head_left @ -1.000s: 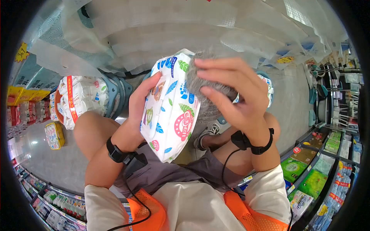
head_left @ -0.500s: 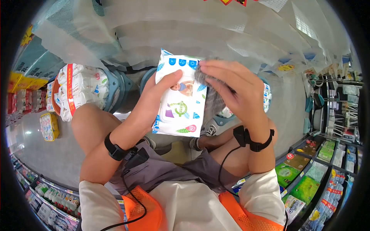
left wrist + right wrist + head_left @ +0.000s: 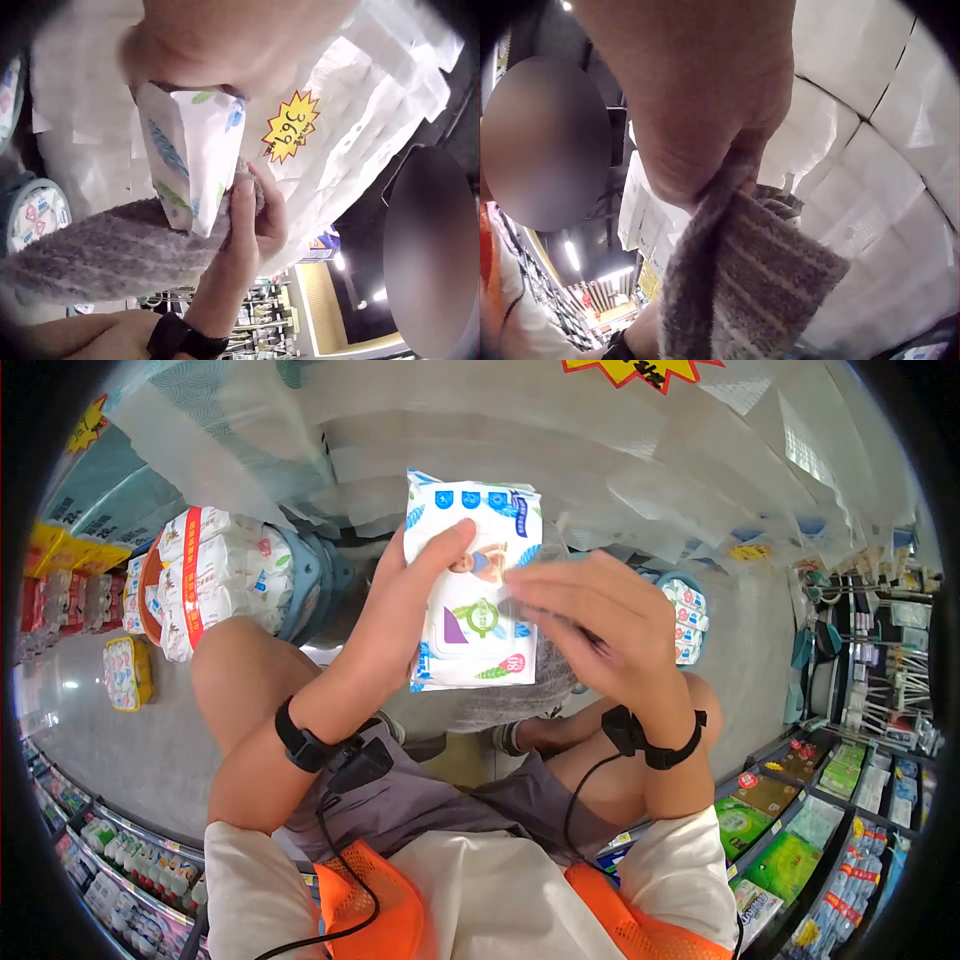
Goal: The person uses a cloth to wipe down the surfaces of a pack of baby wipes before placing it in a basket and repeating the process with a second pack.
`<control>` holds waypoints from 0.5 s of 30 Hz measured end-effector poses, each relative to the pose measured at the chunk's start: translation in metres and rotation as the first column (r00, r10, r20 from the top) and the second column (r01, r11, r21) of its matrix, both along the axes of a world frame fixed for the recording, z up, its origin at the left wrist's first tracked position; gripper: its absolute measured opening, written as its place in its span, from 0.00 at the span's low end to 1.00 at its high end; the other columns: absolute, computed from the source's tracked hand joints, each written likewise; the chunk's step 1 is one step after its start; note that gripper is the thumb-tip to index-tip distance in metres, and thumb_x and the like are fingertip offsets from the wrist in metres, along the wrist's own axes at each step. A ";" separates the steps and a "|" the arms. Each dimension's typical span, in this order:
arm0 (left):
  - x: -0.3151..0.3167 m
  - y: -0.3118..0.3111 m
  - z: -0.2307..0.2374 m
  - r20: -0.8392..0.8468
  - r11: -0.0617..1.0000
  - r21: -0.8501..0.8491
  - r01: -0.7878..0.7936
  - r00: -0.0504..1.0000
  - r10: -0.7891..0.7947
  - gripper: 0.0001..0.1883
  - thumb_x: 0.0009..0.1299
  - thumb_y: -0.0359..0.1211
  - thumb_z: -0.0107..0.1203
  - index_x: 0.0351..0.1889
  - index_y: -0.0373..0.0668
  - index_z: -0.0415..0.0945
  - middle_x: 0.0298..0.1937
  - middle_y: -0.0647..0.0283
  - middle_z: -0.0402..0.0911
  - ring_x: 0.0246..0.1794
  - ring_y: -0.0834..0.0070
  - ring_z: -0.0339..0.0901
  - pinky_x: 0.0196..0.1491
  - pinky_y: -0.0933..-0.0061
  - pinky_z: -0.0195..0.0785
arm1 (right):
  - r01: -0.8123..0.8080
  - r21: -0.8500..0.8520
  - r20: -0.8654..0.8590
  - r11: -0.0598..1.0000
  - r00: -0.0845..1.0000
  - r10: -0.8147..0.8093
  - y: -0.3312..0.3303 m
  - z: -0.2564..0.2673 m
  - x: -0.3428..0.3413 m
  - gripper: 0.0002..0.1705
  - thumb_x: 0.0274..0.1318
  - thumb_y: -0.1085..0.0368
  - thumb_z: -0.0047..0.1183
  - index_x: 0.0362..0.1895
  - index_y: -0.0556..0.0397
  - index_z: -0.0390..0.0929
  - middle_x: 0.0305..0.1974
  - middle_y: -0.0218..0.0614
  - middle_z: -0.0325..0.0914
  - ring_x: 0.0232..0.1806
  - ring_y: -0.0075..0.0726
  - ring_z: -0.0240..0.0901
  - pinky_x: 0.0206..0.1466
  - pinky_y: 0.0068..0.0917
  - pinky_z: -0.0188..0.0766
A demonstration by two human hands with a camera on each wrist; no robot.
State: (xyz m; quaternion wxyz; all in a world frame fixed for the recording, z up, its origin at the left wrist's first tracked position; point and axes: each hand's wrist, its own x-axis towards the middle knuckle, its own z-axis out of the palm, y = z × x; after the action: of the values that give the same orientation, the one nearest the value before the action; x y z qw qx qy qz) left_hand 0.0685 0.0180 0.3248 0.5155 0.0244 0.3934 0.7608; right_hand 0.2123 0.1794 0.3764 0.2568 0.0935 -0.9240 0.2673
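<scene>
While the left hand (image 3: pixel 400 598) holds a white pack (image 3: pixel 480 588) by its nine o'clock side, thumb over the front, we see the right hand (image 3: pixel 615 615) pinch a fuzzy grey cloth (image 3: pixel 772 281) at the pack's three o'clock side. We can see pale stripes on the cloth, and some of it peeks out past the pack's six o'clock edge. The pack sits just above the middle of the head view, toward twelve, with blue and green leaves on it. Next come black wrist straps (image 3: pixel 303 740), one on each arm. Farther out, we find white packs with a red strip (image 3: pixel 225 575) between nine and ten, and a small yellow pack (image 3: pixel 127 673) on the floor (image 3: pixel 90 750) at nine. A blue tub (image 3: pixel 680 577) holds more packs near three. We see full shelves (image 3: pixel 815 795) at four, and a yellow price star (image 3: pixel 645 370) at one.
</scene>
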 end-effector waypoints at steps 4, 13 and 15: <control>0.004 0.001 -0.003 -0.092 1.000 0.006 -0.026 0.995 0.027 0.24 0.80 0.39 0.62 0.66 0.35 0.69 0.55 0.56 0.84 0.51 0.74 0.86 0.51 0.70 0.82 | -0.047 0.016 0.017 0.999 0.999 0.047 -0.008 -0.005 0.005 0.16 0.47 0.77 0.71 0.44 0.57 0.88 0.43 0.38 0.88 0.36 0.44 0.82 0.37 0.34 0.78; 0.018 0.006 -0.013 -0.411 0.992 -0.014 -0.126 0.905 0.109 0.24 0.79 0.38 0.65 0.63 0.35 0.67 0.53 0.58 0.84 0.50 0.78 0.84 0.49 0.72 0.80 | 0.058 -0.006 0.108 0.998 0.992 -0.057 -0.027 -0.012 0.003 0.15 0.48 0.78 0.72 0.42 0.55 0.87 0.40 0.38 0.83 0.40 0.44 0.84 0.40 0.35 0.80; 0.017 0.004 -0.014 -0.387 0.992 -0.033 -0.123 0.916 0.101 0.24 0.79 0.37 0.65 0.62 0.35 0.68 0.53 0.58 0.84 0.50 0.78 0.83 0.50 0.73 0.80 | 0.173 -0.018 0.078 0.985 0.982 -0.171 -0.017 -0.016 -0.002 0.15 0.46 0.78 0.71 0.41 0.55 0.86 0.41 0.39 0.84 0.42 0.45 0.85 0.42 0.36 0.81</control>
State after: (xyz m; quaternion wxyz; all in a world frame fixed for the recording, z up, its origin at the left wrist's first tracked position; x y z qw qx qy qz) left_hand 0.0858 0.0216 0.3110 0.3843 0.1360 0.5091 0.7581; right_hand 0.2105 0.1619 0.3608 0.2448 0.0001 -0.9344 0.2589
